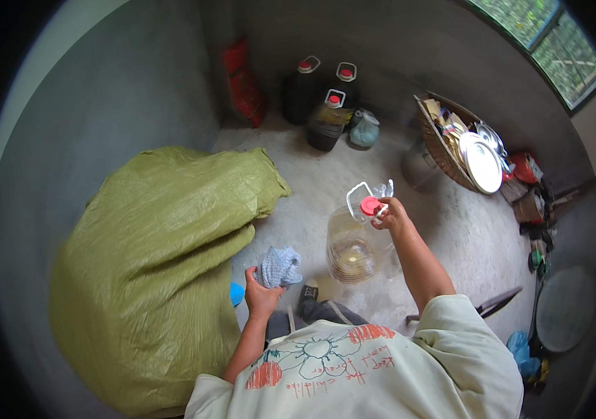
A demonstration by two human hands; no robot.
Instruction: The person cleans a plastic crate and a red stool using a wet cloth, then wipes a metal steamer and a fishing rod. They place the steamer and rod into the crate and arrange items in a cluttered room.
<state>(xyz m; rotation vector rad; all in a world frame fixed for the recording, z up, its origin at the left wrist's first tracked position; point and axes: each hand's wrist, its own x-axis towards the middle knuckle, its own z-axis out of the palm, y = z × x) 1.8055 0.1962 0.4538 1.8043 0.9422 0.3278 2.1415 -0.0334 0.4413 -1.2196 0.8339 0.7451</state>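
A crumpled light-blue cloth [279,266] is in my left hand [264,298], at the right edge of the big green woven sack. With my right hand [393,213] I grip the top of a large clear plastic jug [337,235] at its white handle, beside the red cap [369,206]. A second clear jug seems to stand close by it, but the two overlap and I cannot tell for certain. Ribbed rings and something yellowish show through the clear plastic low down. My shoe [309,291] is just left of the jug's base.
A bulging green woven sack [172,251] fills the left side. Dark-filled jugs [324,128] with red caps and a tied plastic bag [365,130] stand by the back wall. At the right are a wicker basket [447,154] with pot lids, tools and a round disc [566,309].
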